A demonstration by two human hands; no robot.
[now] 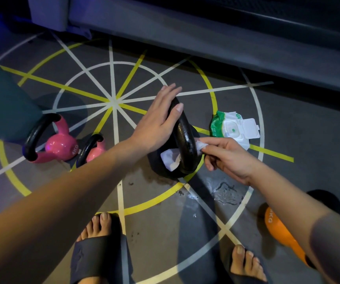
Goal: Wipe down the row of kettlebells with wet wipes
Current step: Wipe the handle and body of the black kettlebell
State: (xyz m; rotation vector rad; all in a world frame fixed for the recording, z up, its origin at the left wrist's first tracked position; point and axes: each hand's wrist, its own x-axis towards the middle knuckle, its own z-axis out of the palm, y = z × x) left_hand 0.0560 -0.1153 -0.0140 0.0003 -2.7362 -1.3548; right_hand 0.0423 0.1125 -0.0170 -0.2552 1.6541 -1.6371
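Toes in dark slides (95, 249) at bottom edge, on grey floor (159, 212) lined white and yellow. Far left: large pink kettlebell (61, 144) marked 4KG, small pink kettlebell (95, 154) just beside. Left hand (156, 119) flat, fingers straight, pressed against handle top of black kettlebell (185, 138) at centre. White wet wipe (171, 160) threaded through handle, its end pinched by right hand (224, 156). Wipes pack (234, 128) near, behind kettlebell, lid flipped open. Orange kettlebell (281, 236) far right, partly hidden behind forearm.

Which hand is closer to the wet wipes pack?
Right. The right hand pinches a wipe right beside the pack; the left hand rests on the black kettlebell, farther left.
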